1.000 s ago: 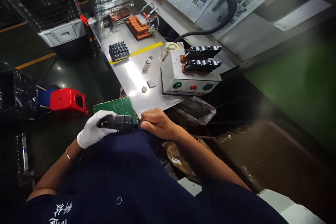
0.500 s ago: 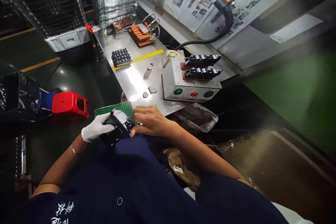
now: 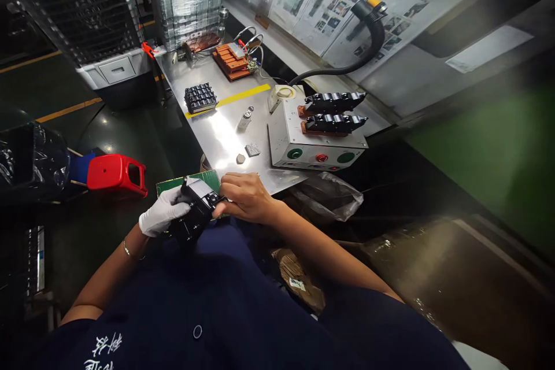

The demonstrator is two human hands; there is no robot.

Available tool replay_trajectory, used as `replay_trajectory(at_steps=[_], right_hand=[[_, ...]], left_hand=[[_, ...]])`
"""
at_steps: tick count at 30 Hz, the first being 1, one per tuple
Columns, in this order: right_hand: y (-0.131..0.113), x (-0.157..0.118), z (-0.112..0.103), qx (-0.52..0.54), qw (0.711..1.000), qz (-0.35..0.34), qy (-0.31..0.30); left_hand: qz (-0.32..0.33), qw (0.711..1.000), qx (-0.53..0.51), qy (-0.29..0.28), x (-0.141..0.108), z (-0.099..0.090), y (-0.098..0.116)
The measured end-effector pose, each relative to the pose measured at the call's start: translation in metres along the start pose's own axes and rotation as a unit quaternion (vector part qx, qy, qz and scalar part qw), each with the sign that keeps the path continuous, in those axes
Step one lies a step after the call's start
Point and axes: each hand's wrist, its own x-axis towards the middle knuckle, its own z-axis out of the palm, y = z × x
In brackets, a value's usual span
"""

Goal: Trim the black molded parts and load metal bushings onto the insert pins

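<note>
- The left hand (image 3: 160, 217), in a white glove, grips a black ridged part (image 3: 191, 221) by its left side, thumb across the top, just in front of the dark blue shirt (image 3: 191, 289).
- The right hand (image 3: 245, 198), bare, meets the right end of the same part with fingers curled and thumb on the near side; whether it pinches the part or some small piece cannot be told.
- The part tilts in the grip, a pale flat face turned up toward its far side.
- Just beyond the hands, a green board (image 3: 167, 186) shows, partly covered by them.
- On the near end of the metal table (image 3: 225, 170), a grey disc (image 3: 240, 159) lies beside a small grey block (image 3: 252, 150), with a small bottle (image 3: 245, 119) upright a little farther.
- To the right stands a white control box (image 3: 281, 144) bearing 1 red button (image 3: 321, 158) and 2 green ones, with 2 black ridged pieces (image 3: 333, 122) mounted on top.
- Farther left, a black ridged block (image 3: 200, 97) sits by a yellow stripe (image 3: 245, 94).
- At the far end, an orange fixture (image 3: 229, 60) rests before stacked clear trays (image 3: 186, 6).
- A red stool (image 3: 106, 172) stands on the floor, left.
</note>
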Motion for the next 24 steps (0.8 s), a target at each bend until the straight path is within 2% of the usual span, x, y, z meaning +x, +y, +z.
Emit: replay_trajectory(at_steps=[5, 8, 9, 12, 15, 16, 17, 19, 20, 21, 22, 24], right_hand=[[0.0, -0.003, -0.003, 0.089, 0.993, 0.047, -0.068], [0.004, -0.011, -0.008, 0.233, 0.961, 0.049, -0.141], [0.005, -0.013, -0.009, 0.282, 0.946, 0.06, -0.148], [0.005, -0.013, -0.01, 0.363, 0.915, 0.145, -0.097], [0.001, -0.006, 0.001, 0.348, 0.907, 0.223, -0.083], [0.0, -0.004, 0.008, 0.34, 0.904, 0.248, -0.079], [-0.001, -0.003, 0.015, 0.332, 0.899, 0.279, -0.057], [-0.001, -0.005, 0.033, 0.325, 0.874, 0.359, 0.038], [-0.001, -0.007, 0.042, 0.325, 0.855, 0.394, 0.093], [-0.002, -0.01, 0.051, 0.322, 0.836, 0.422, 0.137], [-0.003, -0.012, 0.059, 0.319, 0.822, 0.441, 0.166], [-0.007, -0.016, 0.074, 0.32, 0.819, 0.447, 0.165]], left_hand=[[-0.001, 1.0, 0.001, -0.018, -0.001, -0.003, 0.001], [-0.006, 0.999, 0.028, -0.02, -0.002, -0.01, 0.008], [-0.004, 0.999, 0.047, -0.017, -0.001, -0.012, 0.013], [0.001, 0.991, 0.13, -0.036, 0.003, -0.016, 0.032], [0.019, 0.972, 0.223, -0.078, 0.012, -0.017, 0.04], [0.044, 0.966, 0.249, -0.053, 0.015, -0.017, 0.038], [0.081, 0.961, 0.266, 0.011, 0.019, -0.017, 0.033], [0.156, 0.93, 0.25, 0.22, 0.025, -0.016, 0.015], [0.169, 0.908, 0.207, 0.322, 0.027, -0.014, 0.005], [0.155, 0.9, 0.142, 0.381, 0.028, -0.01, -0.006], [0.114, 0.914, 0.061, 0.384, 0.029, -0.006, -0.016], [0.01, 0.945, -0.124, 0.301, 0.029, 0.006, -0.028]])
